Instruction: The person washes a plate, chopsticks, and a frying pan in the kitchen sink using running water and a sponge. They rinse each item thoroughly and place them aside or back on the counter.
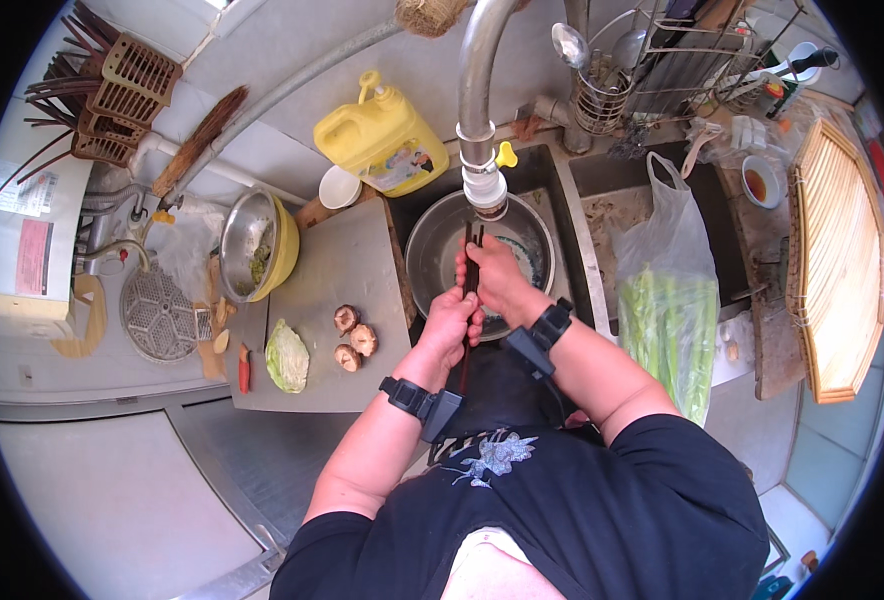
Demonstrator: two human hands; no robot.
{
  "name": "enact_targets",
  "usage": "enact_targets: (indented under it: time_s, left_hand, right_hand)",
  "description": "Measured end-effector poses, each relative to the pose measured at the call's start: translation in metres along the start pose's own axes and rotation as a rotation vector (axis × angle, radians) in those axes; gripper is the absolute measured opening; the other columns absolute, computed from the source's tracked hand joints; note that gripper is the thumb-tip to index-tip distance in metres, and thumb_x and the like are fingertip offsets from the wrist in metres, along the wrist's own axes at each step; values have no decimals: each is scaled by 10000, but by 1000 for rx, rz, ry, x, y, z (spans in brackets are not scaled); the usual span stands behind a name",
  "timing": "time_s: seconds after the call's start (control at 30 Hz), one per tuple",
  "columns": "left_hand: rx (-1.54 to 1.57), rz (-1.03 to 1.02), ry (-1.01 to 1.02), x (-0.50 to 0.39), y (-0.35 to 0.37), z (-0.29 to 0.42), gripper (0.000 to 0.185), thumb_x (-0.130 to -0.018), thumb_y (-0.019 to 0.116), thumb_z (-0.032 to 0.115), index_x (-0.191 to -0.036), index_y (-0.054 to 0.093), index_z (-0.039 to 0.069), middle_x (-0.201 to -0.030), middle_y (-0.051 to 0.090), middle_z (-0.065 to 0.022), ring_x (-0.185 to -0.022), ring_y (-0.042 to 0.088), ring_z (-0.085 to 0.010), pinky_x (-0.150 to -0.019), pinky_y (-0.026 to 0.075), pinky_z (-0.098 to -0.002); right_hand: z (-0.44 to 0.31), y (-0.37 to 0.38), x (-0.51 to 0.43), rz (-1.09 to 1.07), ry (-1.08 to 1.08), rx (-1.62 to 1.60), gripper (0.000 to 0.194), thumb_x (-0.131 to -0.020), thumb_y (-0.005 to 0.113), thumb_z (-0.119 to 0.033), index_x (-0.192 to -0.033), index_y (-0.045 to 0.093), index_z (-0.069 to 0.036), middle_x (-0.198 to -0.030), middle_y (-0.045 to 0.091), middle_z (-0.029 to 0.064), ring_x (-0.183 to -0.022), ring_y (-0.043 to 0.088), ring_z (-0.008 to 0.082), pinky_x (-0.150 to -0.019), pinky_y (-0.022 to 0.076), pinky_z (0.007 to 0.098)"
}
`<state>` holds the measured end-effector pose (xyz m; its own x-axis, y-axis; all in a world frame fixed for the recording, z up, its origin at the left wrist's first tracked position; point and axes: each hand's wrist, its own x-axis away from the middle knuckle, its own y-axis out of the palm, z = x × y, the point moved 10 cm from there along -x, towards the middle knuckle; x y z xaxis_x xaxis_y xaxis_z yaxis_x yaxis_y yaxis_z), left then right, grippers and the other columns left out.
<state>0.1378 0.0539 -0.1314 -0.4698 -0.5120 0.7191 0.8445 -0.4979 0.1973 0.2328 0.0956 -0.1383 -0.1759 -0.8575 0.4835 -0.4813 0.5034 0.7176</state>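
Note:
Both my hands are closed around a bundle of dark chopsticks. My left hand grips its lower part, and my right hand holds it higher up. The bundle is over a round metal basin in the sink, just below the faucet's white nozzle. Whether water runs is hard to tell. Left of the sink, a metal cutting board bears several shiitake mushrooms, a piece of leafy cabbage and a red-handled knife.
A yellow jug stands behind the board, beside a white cup. A bowl with green scraps is at the left. Celery in a plastic bag lies across the right basin's edge. Farther right are a sauce bowl and a woven bamboo tray.

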Motion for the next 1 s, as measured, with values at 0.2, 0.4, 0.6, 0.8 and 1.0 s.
enact_targets:
  time_s: [0.2, 0.4, 0.6, 0.8, 1.0]
  left_hand:
    - [126, -141, -117, 8, 13, 1, 240, -983, 444, 305, -835, 458, 117, -589, 412, 10, -394, 306, -64, -366, 297, -219]
    - [135, -158, -113, 4, 15, 8, 203, -975, 453, 255, -868, 498, 89, -610, 444, -7, -418, 356, -87, -380, 316, -227]
    - [90, -11, 49, -3, 3, 26, 113, -963, 406, 134, -901, 484, 80, -646, 467, -13, -455, 407, -94, -390, 329, -226]
    - [173, -83, -22, 0, 7, 11, 184, -999, 365, 212, -914, 452, 74, -622, 437, -12, -431, 368, -84, -374, 310, -231]
    - [206, -20, -48, -3, -3, 10, 162, -984, 407, 209, -908, 460, 77, -631, 455, -20, -421, 369, -94, -365, 309, -232]
  right_hand:
    - [10, 2, -9, -136, 172, -164, 247, -989, 422, -262, -825, 456, -80, -696, 495, 41, -545, 463, 151, -492, 413, 283]
    - [-20, -6, -17, -8, -155, -15, 120, -956, 441, -123, -1013, 493, -31, -733, 545, 60, -575, 519, 149, -530, 471, 311]
    - [-1, 6, 5, -96, -127, 209, 225, -929, 466, -85, -1142, 465, -12, -867, 626, 134, -738, 632, 208, -623, 521, 310]
    - [6, -2, -16, -87, 45, 177, 164, -963, 461, -185, -935, 519, -35, -743, 605, 107, -645, 616, 209, -573, 526, 328]
    - [11, 7, -25, -119, 61, 55, 214, -968, 471, -243, -884, 512, -51, -694, 579, 85, -587, 582, 192, -541, 512, 325]
